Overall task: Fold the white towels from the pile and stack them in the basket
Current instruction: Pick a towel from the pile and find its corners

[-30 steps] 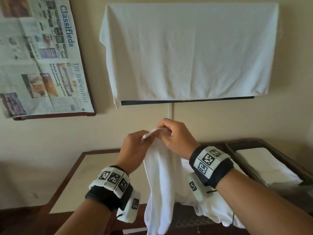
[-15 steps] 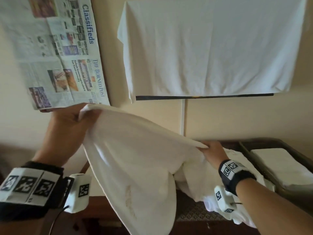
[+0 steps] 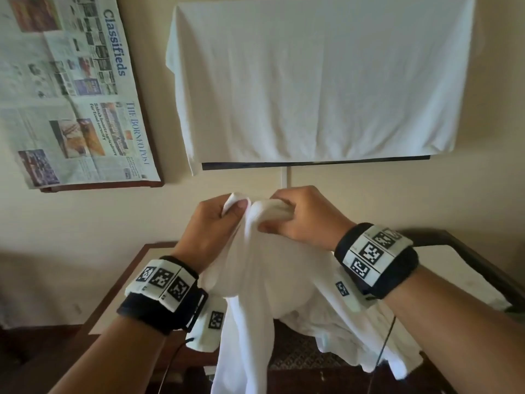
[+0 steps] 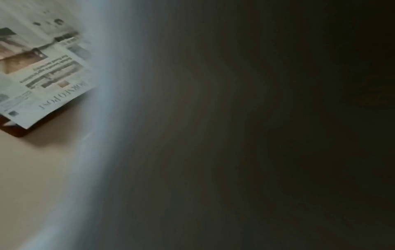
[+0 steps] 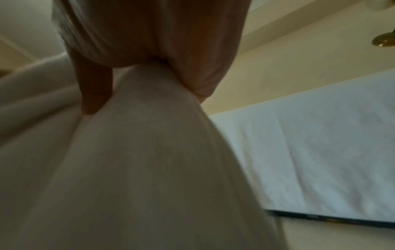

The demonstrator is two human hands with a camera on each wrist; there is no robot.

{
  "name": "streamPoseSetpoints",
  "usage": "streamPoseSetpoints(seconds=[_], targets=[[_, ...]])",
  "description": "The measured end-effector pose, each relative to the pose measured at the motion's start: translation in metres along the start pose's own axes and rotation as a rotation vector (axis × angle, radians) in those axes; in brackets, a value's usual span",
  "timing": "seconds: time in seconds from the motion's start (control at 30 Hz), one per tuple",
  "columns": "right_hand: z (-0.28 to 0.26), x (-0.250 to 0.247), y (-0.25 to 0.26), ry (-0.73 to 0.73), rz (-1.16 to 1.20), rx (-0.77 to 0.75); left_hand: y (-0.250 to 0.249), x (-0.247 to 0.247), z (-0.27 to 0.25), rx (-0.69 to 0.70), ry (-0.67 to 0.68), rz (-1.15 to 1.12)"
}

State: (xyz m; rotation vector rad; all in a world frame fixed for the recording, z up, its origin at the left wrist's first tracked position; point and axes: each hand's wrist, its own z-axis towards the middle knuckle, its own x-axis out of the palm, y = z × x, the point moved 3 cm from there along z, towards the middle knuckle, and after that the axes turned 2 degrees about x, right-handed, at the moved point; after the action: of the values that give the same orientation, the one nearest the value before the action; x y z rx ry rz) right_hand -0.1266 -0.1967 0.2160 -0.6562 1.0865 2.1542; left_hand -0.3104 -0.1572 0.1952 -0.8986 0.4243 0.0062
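Head view, grip: left hand [image 3: 211, 226] and right hand [image 3: 302, 218] each clenched a bunched top edge of the soft white cotton towel [image 3: 255, 302], knuckles nearly touching.
Towel: hung lifted from both fists, above the near table edge [image 3: 119, 282].
Pose: forearms converged, raised, wrists apart.
Progress: judged early; this towel looked unfolded, heaped white towels [image 3: 355, 322] lay below right, and the dark basket [image 3: 466, 251] sat far right.
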Motion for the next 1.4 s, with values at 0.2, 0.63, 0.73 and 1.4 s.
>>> streamPoseSetpoints(seconds=[0.2, 0.63, 0.73, 1.4], targets=[[-0.046, 0.038, -0.108, 0.118, -0.148, 0.347, -0.034, -0.008, -0.017, 0.011, -0.118, -0.04], [0.001, 0.032, 0.025, -0.068, 0.195, -0.077, 0.002, -0.03, -0.067, -0.176, -0.118, -0.183], [0.006, 0.042, 0.064, -0.049, 0.149, -0.174, -0.008, -0.031, -0.066, -0.134, -0.08, -0.214], [-0.071, 0.199, 0.026, -0.112, -0.161, 0.591, 0.015, -0.21, -0.114, -0.024, 0.023, -0.093]])
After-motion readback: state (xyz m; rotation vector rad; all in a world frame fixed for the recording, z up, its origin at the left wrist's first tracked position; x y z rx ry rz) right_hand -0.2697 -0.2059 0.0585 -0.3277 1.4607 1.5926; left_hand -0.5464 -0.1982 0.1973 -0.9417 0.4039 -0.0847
